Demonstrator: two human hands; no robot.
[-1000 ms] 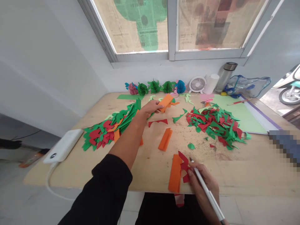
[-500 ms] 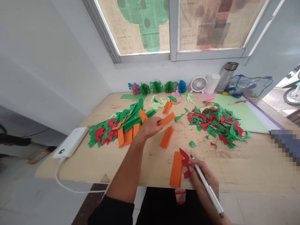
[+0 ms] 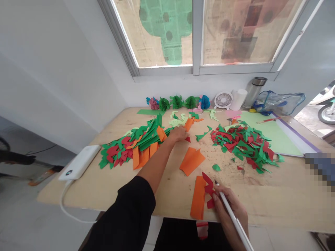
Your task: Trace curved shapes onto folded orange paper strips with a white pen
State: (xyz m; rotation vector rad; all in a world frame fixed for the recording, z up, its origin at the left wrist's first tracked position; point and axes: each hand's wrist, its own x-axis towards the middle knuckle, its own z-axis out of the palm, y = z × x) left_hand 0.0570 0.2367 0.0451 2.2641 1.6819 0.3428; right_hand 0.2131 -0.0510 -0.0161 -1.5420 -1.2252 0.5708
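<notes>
My right hand [image 3: 232,212] is closed around a white pen [image 3: 231,209], its dark tip pointing up and away. The same fingers pinch a red paper cut-out [image 3: 208,188], which lies against a folded orange paper strip [image 3: 197,198] near the table's front edge. My left hand [image 3: 179,134] reaches to mid-table with curled fingers, beside another orange folded strip [image 3: 188,124]. A small red paper bit [image 3: 187,139] shows at its fingertips; whether the fingers hold it is hidden. Between both hands lie overlapping orange paper pieces [image 3: 192,161].
Left of my forearm is a pile of green folded strips [image 3: 149,137] and red and green cut-outs [image 3: 115,151], with a white power bank [image 3: 80,163] and cable. A scrap heap [image 3: 243,144] spreads on the right. Paper honeycomb figures [image 3: 176,101] and a fan [image 3: 223,100] line the wall.
My left hand has let go of an orange folded strip, now lying with another at mid-table, and has moved away towards the back. My right hand keeps the pen and red cut-out.
</notes>
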